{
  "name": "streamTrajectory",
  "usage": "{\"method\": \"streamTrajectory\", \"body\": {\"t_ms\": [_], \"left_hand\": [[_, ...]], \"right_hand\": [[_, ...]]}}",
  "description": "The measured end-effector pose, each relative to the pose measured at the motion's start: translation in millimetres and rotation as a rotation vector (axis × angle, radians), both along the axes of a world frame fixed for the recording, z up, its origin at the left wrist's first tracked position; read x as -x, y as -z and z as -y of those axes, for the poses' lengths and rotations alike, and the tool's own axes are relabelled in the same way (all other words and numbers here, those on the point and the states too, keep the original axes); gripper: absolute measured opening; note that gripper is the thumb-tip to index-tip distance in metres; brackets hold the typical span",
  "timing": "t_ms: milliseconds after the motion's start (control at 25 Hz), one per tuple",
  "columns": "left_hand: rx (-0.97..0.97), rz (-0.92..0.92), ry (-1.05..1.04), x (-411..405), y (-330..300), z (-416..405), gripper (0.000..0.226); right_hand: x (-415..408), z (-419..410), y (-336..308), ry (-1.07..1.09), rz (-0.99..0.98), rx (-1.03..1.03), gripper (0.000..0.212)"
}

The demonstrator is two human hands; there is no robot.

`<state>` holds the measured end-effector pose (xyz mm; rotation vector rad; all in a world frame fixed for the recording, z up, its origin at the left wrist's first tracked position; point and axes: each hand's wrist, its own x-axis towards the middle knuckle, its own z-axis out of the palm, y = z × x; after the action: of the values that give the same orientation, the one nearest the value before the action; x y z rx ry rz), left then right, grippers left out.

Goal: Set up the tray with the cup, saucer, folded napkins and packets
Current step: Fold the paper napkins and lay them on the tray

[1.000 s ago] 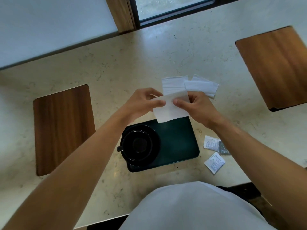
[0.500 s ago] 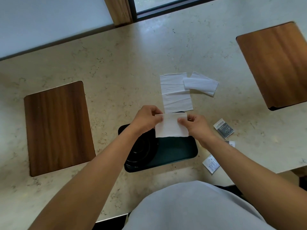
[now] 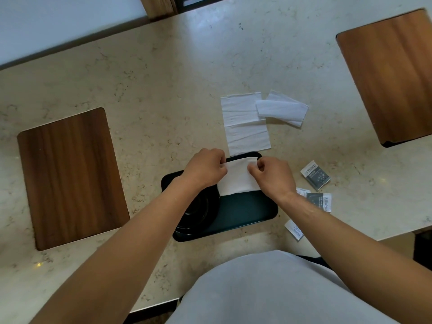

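A dark green tray (image 3: 243, 212) lies on the counter in front of me. A black cup and saucer (image 3: 195, 213) sit on its left part, mostly hidden by my left forearm. My left hand (image 3: 205, 168) and my right hand (image 3: 272, 175) both pinch the top edge of a folded white napkin (image 3: 237, 181) over the tray's far half. An unfolded napkin (image 3: 244, 123) lies flat just beyond the tray. Another folded napkin (image 3: 282, 109) overlaps its right corner. Several small packets lie right of the tray: a dark packet (image 3: 315, 175), one by my wrist (image 3: 319, 202) and a white packet (image 3: 294, 230).
A wooden inset panel (image 3: 70, 176) is set in the marble counter at the left, and a second one (image 3: 388, 76) at the far right. A wall and a window frame run along the back. The counter's front edge is near my body.
Both hands have brought the napkin down and toward me, from above the counter beyond the tray to over the tray's far half. The napkin now looks shorter between my fingers.
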<state>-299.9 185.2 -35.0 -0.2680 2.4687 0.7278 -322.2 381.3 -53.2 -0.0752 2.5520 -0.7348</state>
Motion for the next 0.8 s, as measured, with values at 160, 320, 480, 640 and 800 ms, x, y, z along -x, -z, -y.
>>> {"method": "streamTrajectory", "body": {"t_ms": [160,320,480,640,800], "left_hand": [[0.165,-0.091,0.094,2.2,-3.5,2.6,0.021],[0.226,-0.160,0.149,3.5,-0.2,9.6,0.030],[0.208,-0.152,0.130,2.7,6.9,6.2,0.038],[0.223,-0.160,0.124,3.3,11.7,3.5,0.047],[0.231,-0.142,0.135,3.0,13.5,3.6,0.046]], "right_hand": [[-1.3,1.3,-5.7,-0.089,-0.119,-0.102,0.034],[3.4,-6.9,-7.7,-0.056,-0.147,-0.102,0.027],[3.2,-8.4,-3.6,-0.022,-0.100,-0.086,0.038],[4.8,-9.8,0.8,-0.002,-0.035,-0.082,0.052],[7.7,-12.8,1.4,-0.022,-0.028,-0.078,0.051]]}}
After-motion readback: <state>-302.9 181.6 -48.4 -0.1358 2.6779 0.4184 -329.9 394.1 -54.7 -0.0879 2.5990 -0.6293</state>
